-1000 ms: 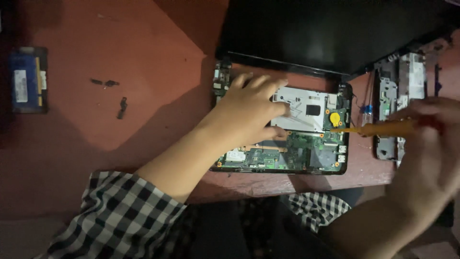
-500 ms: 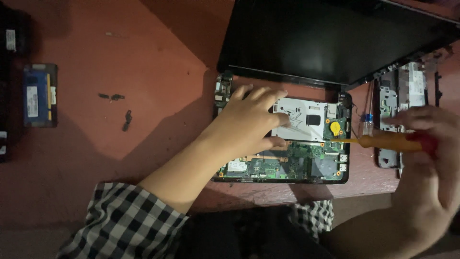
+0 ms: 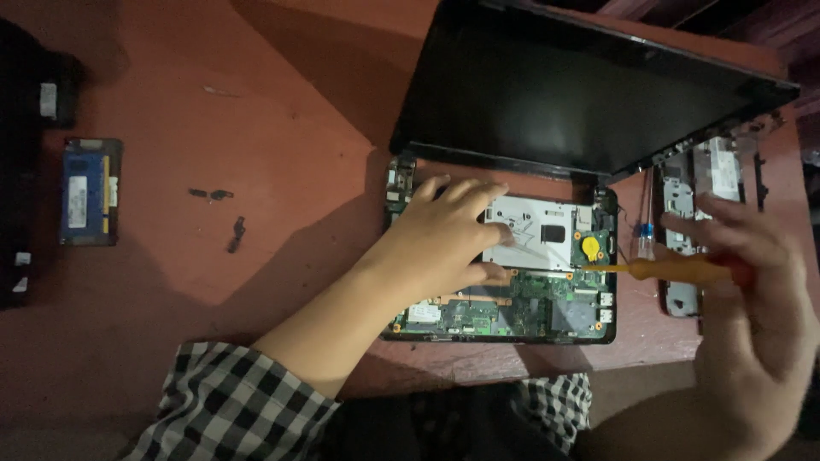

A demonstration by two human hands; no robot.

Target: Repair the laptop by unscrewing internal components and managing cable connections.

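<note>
An opened laptop base (image 3: 512, 312) lies on the reddish table, its green circuit board and silver metal plate (image 3: 534, 235) exposed, its dark screen (image 3: 581, 94) tilted back. My left hand (image 3: 448, 235) rests flat on the board's left part, fingers spread toward the silver plate. My right hand (image 3: 756, 290) grips an orange-handled screwdriver (image 3: 675, 271). Its tip points left at the board's right edge, just below a yellow round part (image 3: 590, 248).
A blue memory module (image 3: 85, 192) lies at the far left beside dark parts (image 3: 26, 171). Small black screws and bits (image 3: 222, 209) lie left of centre. A removed silver and black laptop panel (image 3: 696, 192) sits right of the base. The table edge runs close below the laptop.
The view has shifted, so the laptop sits lower and more central. My right hand with the screwdriver has stayed at the board's right edge. My left hand stays on the board.
</note>
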